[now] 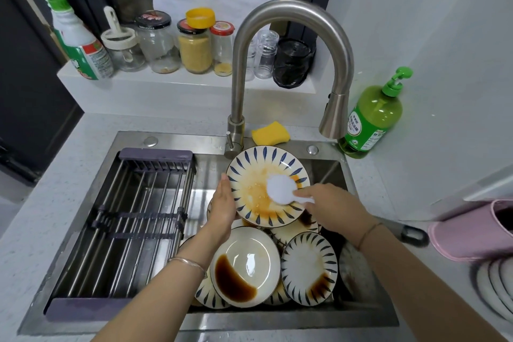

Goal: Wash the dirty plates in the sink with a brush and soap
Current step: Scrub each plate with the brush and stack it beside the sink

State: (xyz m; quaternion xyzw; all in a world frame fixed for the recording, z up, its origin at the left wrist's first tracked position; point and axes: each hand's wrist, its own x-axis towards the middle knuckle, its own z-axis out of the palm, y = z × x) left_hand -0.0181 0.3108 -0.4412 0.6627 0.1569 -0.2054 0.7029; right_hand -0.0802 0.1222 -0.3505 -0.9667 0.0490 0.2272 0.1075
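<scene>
You are mid-scrub: your left hand [222,204] grips the rim of the stained plate [268,186], tilted up over the sink [319,168], while your right hand [330,207] is closed on the white brush [280,189], pressed on its centre. Next, sweep outward; the faucet [333,116] crowds above, stacked plates [245,266] below.

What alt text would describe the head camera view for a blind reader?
Over a sink, the left hand tilts a stained plate while the right hand scrubs it with a white brush. More dirty plates lie below.
</scene>
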